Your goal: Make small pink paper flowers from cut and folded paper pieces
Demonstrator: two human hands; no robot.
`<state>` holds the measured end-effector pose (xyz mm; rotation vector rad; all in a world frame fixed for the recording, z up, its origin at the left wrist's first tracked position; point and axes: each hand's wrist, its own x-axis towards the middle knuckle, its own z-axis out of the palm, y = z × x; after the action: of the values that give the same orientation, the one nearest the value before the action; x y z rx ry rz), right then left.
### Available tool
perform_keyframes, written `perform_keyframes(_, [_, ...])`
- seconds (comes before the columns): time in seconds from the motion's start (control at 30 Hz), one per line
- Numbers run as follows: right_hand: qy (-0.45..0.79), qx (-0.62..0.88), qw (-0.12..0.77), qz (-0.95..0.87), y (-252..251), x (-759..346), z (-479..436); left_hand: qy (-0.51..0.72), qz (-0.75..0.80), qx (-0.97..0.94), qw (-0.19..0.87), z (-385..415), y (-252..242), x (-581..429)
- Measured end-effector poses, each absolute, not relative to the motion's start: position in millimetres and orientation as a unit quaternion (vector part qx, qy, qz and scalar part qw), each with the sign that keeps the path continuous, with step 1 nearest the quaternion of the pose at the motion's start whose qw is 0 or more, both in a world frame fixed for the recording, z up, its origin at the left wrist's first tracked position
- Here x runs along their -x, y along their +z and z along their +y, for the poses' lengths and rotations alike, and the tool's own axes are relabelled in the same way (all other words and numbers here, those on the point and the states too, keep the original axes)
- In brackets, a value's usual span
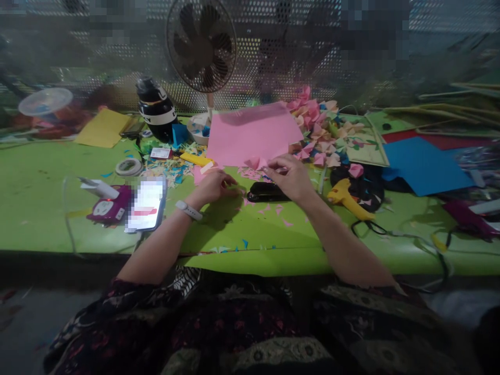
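My right hand (291,176) pinches a small folded pink paper piece (255,163) between thumb and fingertips, just in front of a pink paper sheet (250,133). Below that hand, partly covered by it, lies a black stapler (269,192). My left hand (214,186) hovers over the green table to the left of the stapler. Its fingers are loosely curled and apart, with nothing visible in them. Pink paper scraps (267,209) lie scattered around the stapler. Behind and right of the sheet is a heap of folded paper pieces (312,122), mostly pink and peach.
A yellow glue gun (349,199) lies right of my right forearm, its cable trailing. On the left are a lit phone (146,205), a tape roll (128,166), a yellow cutter (193,158) and a black bottle (156,112). A fan (202,47) stands behind. Blue paper (427,164) lies right.
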<state>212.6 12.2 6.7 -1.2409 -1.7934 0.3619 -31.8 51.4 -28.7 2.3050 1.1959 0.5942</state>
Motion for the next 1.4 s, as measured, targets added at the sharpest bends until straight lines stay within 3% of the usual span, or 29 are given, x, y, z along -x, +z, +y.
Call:
perform_keyframes(0.67, [0.143,0.511,0.428,-0.732,6,-209,9,0.231,0.426,-0.838,0.251,57,-42,29])
perform_keyframes(0.83, [0.103,0.518,0.418,-0.739,5,-208,8,0.276,0.403,-0.836,0.251,55,-38,29])
perform_keyframes(1.0, [0.053,0.530,0.406,-0.743,3,-205,6,0.362,0.401,-0.777,0.321,37,-19,25])
perform_keyframes(1.4, [-0.063,0.488,0.359,-0.793,2,-189,-12,0.459,0.402,-0.740,0.283,13,-2,11])
